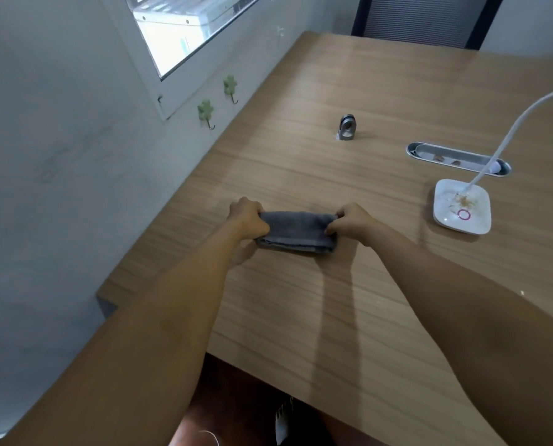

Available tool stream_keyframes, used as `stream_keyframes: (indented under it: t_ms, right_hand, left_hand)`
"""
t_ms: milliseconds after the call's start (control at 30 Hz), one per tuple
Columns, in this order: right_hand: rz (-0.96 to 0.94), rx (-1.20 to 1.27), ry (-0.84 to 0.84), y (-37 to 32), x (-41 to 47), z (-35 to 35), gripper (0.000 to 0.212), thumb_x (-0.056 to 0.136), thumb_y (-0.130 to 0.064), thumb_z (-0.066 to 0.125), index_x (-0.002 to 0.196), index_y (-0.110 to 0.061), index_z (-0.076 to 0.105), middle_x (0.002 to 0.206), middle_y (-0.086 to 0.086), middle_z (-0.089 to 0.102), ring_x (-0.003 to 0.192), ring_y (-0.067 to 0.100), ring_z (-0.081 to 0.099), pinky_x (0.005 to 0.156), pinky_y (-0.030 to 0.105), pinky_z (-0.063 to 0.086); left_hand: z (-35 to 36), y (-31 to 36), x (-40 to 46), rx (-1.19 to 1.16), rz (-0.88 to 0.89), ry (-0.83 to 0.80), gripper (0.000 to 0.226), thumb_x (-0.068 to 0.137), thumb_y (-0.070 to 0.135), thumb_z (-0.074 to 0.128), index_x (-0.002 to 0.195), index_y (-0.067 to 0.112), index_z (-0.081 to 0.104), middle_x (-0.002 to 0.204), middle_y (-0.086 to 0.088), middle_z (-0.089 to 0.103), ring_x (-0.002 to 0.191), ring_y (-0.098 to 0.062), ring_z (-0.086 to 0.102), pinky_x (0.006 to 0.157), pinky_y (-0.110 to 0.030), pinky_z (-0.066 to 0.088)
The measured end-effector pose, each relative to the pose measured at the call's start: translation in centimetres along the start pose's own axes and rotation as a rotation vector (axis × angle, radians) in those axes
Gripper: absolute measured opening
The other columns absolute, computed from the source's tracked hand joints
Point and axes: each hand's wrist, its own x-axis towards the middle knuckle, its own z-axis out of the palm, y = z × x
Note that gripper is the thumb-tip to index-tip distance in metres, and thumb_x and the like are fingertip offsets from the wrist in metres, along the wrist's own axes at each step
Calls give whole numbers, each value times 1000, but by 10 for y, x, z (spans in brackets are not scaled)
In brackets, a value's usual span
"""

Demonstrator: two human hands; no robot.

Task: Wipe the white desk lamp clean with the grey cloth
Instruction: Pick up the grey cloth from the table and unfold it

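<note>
A folded grey cloth [296, 231] lies on the wooden desk [333, 300] in the middle of the view. My left hand [247, 218] grips its left end and my right hand [352, 223] grips its right end. The white desk lamp stands at the right: a square white base [461, 207] with brownish dirt and a pink ring on top, and a thin white neck [519, 123] that curves up and out of the frame. The lamp's head is out of view. Both hands are well to the left of the lamp.
A small metal clamp fitting [346, 127] stands on the desk farther back. An oval metal cable slot [455, 159] is set into the desktop behind the lamp base. A wall with two green hooks [206, 112] and a window runs along the left. A dark chair [420, 17] stands at the far end.
</note>
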Motion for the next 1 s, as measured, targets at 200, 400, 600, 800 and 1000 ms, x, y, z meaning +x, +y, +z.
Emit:
stream_keyframes:
  t_ms: [200,400,600,800,1000]
  right_hand:
    - [12,265,44,12,-18,-26,19,76,-6,69,64,-9,55,72,9,50,70,21,48,59,30,39]
    - [86,572,20,46,-45,-65,14,88,-14,57,78,-24,53,82,-6,54,83,16,51,83,37,35]
    - [222,1038,169,95,-87,-100,11,88,-19,61,95,-17,54,82,2,55,68,17,55,62,31,51]
    - [158,1629,281,136,-116,-114,22,92,-25,60,107,-10,56,95,8,60,85,18,60,82,28,50]
    - [94,1719,262,154,-131,-104,14,96,-28,52,94,-17,61,90,1,62,75,13,61,92,23,45]
  left_hand:
    - [-11,15,-9,-98,127,-14,19,73,15,74,83,17,57,82,-3,58,80,-19,54,64,-27,41]
    - [-22,64,-18,-365,122,-164,20,77,10,73,74,15,54,78,-6,61,71,-16,60,73,-35,57]
    - [-5,135,-37,-568,51,-441,12,82,9,70,88,9,59,83,-6,67,74,-14,65,61,-22,55]
    - [34,192,-60,-679,42,-591,8,84,7,68,81,8,61,74,-7,68,57,-8,68,51,-15,56]
    - [64,224,-80,-777,37,-728,14,85,3,66,74,11,59,54,0,71,50,-7,69,51,-14,56]
